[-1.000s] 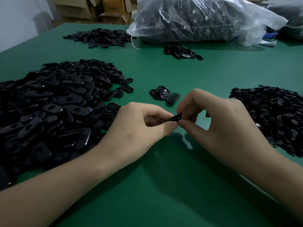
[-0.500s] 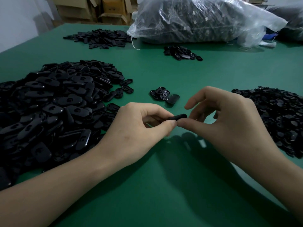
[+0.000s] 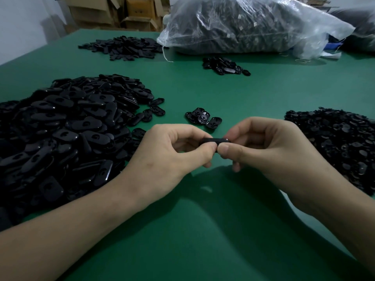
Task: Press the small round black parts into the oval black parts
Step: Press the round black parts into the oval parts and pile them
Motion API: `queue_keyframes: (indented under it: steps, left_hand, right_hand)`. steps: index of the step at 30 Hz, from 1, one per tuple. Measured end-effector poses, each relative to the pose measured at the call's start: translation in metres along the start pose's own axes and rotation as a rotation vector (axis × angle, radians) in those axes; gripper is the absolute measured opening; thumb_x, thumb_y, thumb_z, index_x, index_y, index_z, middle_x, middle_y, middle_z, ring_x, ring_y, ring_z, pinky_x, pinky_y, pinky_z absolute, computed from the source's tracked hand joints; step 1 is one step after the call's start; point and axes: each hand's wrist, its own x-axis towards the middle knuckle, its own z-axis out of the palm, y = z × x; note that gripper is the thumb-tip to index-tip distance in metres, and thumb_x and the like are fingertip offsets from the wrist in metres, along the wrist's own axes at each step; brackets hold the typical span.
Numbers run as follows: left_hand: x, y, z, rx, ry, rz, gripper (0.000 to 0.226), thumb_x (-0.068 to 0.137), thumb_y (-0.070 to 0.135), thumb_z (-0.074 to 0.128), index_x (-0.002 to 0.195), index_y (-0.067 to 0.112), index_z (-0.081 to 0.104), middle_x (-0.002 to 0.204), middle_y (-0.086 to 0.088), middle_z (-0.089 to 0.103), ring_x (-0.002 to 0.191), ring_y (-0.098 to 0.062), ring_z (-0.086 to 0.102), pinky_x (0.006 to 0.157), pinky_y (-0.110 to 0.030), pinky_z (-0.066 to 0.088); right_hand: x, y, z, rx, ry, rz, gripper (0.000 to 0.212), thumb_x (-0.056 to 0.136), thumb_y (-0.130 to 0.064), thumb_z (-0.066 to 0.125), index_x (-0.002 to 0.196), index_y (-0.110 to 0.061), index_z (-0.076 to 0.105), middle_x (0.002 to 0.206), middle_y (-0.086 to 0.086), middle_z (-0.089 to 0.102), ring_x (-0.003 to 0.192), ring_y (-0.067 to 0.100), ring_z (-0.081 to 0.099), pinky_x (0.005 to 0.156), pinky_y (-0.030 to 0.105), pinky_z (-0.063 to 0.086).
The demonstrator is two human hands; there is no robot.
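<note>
Ok, both hands are up just over the green tabletop (image 3: 203,230), mid-frame. The left hand (image 3: 174,151) and right hand (image 3: 269,151) meet on one oval black part (image 3: 213,140), held edge-on to the camera. Left grip: thumb & forefinger curled, pinching the part's left end. Right grip: same on the other end, other fingers tucked under, thumb tips just beside each other below the part. Neither grip is open at all. Can't see the small round insert from this angle, it's hidden by fingers or the shell, so no telling if it's seated. Prob. the pressing step, mid-squeeze. Stock: big pile of oval parts (image 3: 67,128) to the left, heap of small round parts (image 3: 341,142) to the right. A small cluster of oval pieces (image 3: 203,118) lies just beyond the hands, likely finished ones. Risks from here: the shell looks glossy and is held only at its ends, in the air. Uneven thumb pressure could squirt it out into the left pile, where it'd be lost among the blanks. Push off-centre & the round bit may go in tilted, half-clipped, or pop back out. Too much force w/ the part bridged btwn two pinches could flex it. W/ the insert out of sight, a bad seat could pass unnoticed.
</note>
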Motion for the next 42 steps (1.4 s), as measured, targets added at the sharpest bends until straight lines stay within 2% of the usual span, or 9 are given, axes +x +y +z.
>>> queue_keyframes:
  steps: [6,9,11,13,18,22,25,32,42]
  left_hand:
    - [0.0,0.001,-0.001,-0.021,0.053,0.016,0.005,0.088,0.021,0.074,0.089,0.02,0.079,0.081,-0.001,0.078,0.074,-0.011,0.075,0.065,-0.013,0.051]
    - [-0.001,0.002,0.001,0.082,0.049,0.031,0.006,0.087,0.025,0.073,0.089,0.024,0.079,0.084,0.001,0.079,0.079,-0.017,0.075,0.071,-0.032,0.06]
    - [-0.003,0.004,0.003,0.154,0.058,0.059,0.005,0.086,0.026,0.074,0.088,0.026,0.078,0.084,0.005,0.078,0.079,-0.015,0.075,0.076,-0.042,0.061]
    - [-0.005,0.006,0.005,0.245,0.073,0.104,0.005,0.085,0.025,0.075,0.087,0.029,0.078,0.082,0.012,0.077,0.078,-0.008,0.074,0.073,-0.038,0.059]
    - [-0.007,0.01,0.007,0.46,0.135,0.246,0.009,0.084,0.021,0.079,0.088,0.029,0.078,0.082,0.018,0.074,0.082,-0.003,0.071,0.068,-0.029,0.054]
    - [-0.007,0.013,0.009,0.459,0.229,0.323,0.007,0.084,0.021,0.078,0.088,0.027,0.078,0.079,0.015,0.073,0.081,-0.005,0.071,0.065,-0.028,0.054]
    - [-0.008,0.016,0.009,0.462,0.261,0.35,0.008,0.084,0.019,0.078,0.087,0.027,0.077,0.079,0.016,0.073,0.082,-0.003,0.071,0.064,-0.025,0.053]
    - [-0.009,0.016,0.009,0.489,0.277,0.383,0.01,0.084,0.015,0.079,0.087,0.024,0.077,0.08,0.015,0.071,0.083,-0.003,0.071,0.063,-0.025,0.053]
    - [-0.009,0.015,0.01,0.499,0.27,0.403,0.01,0.084,0.015,0.079,0.089,0.023,0.078,0.081,0.015,0.072,0.083,-0.005,0.071,0.062,-0.031,0.054]
  right_hand:
    - [-0.002,-0.001,0.008,0.133,-0.023,0.042,0.018,0.081,-0.013,0.076,0.095,-0.003,0.072,0.079,0.013,0.076,0.062,0.017,0.067,0.068,0.024,0.057]
    - [-0.002,-0.001,0.009,0.133,0.002,0.015,0.01,0.084,-0.008,0.075,0.092,-0.004,0.073,0.077,0.011,0.076,0.062,0.017,0.066,0.071,0.027,0.056]
    - [-0.002,-0.001,0.009,0.129,0.002,-0.004,0.007,0.083,-0.004,0.076,0.09,-0.006,0.073,0.075,0.01,0.074,0.062,0.015,0.066,0.07,0.023,0.056]
    - [-0.003,-0.001,0.009,0.077,-0.005,-0.035,0.008,0.084,-0.002,0.076,0.087,-0.009,0.074,0.072,0.006,0.072,0.063,0.014,0.065,0.069,0.021,0.055]
    - [-0.003,-0.001,0.008,-0.024,-0.027,-0.082,0.015,0.086,0.0,0.075,0.085,-0.015,0.075,0.077,0.003,0.073,0.071,0.016,0.065,0.07,0.03,0.052]
    - [-0.004,-0.002,0.009,0.154,-0.034,-0.032,0.016,0.079,-0.008,0.078,0.094,-0.012,0.073,0.076,0.002,0.069,0.069,0.013,0.063,0.07,0.023,0.053]
    - [-0.005,0.0,0.013,0.297,-0.063,0.068,0.023,0.072,-0.02,0.076,0.094,-0.013,0.071,0.078,0.001,0.068,0.068,0.012,0.06,0.07,0.025,0.049]
    - [-0.004,0.002,0.017,0.478,-0.119,0.152,0.023,0.071,-0.011,0.084,0.09,-0.015,0.072,0.081,0.004,0.064,0.068,0.011,0.057,0.067,0.023,0.049]
    - [-0.004,0.001,0.018,0.518,-0.11,0.181,0.03,0.07,-0.013,0.075,0.098,-0.009,0.066,0.079,0.004,0.064,0.068,0.012,0.057,0.069,0.025,0.048]
